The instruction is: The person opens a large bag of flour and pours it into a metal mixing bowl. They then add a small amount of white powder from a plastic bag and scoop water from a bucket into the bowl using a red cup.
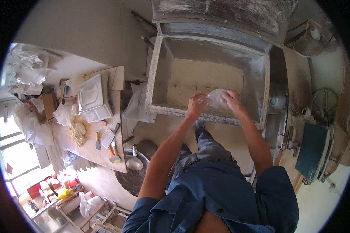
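Note:
A thin, whitish translucent plastic bag (216, 99) is held between my hands over the near part of a large metal-lined, flour-dusted bin (155, 70), whose floor is pale and powdery. My left hand (196, 104) grips the bag's left end with fingers closed. My right hand (231, 100) is closed on its right side, thumb and fingers pressed on the plastic. Whether the bag holds anything is hard to tell. A dark, dusty panel (221, 15) stands beyond the bin's far edge.
A wooden worktable (62, 136) at left bears scrapers, a brush, dough, a metal container (90, 97) and bags. Below it sit a round basin (120, 174) and metal bowl (133, 163). Machinery with a wheel and green panel (311, 151) lines the right. A window is at far left.

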Available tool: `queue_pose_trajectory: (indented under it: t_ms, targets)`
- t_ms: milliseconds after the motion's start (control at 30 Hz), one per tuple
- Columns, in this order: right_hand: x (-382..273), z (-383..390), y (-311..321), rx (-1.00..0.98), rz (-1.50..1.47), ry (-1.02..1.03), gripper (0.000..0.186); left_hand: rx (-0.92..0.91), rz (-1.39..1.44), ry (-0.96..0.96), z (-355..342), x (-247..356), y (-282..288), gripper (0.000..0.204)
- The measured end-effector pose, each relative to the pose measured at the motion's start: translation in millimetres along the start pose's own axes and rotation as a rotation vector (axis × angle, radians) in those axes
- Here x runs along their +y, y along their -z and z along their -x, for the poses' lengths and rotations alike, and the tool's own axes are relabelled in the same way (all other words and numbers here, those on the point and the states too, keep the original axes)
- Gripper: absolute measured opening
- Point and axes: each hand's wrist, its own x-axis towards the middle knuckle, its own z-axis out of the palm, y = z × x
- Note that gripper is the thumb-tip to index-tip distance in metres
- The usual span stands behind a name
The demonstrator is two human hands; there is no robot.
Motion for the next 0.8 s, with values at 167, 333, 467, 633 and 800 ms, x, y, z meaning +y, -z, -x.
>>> queue_pose_trajectory:
  t_ms: [167,333,467,633,800]
  targets:
    - [-3,-12,12,0.189,0.529,0.328,0.028,0.089,-0.09,0.228,-3,10,4,0.025]
    - [-18,-17,-22,0.066,0.505,0.256,0.024,0.165,-0.353,-0.317,-6,23,-3,0.03]
    - [-27,-15,-19,-0.098,0.336,0.368,0.027,0.027,-0.221,0.068,-8,14,9,0.019]
    - [-9,-21,31,-0.288,0.976,0.177,0.035,0.083,0.119,0.124,-4,-6,28,0.019]
    - [-6,-22,23,-0.114,0.526,0.359,0.034,0.359,-0.216,0.102,4,-6,37,0.024]
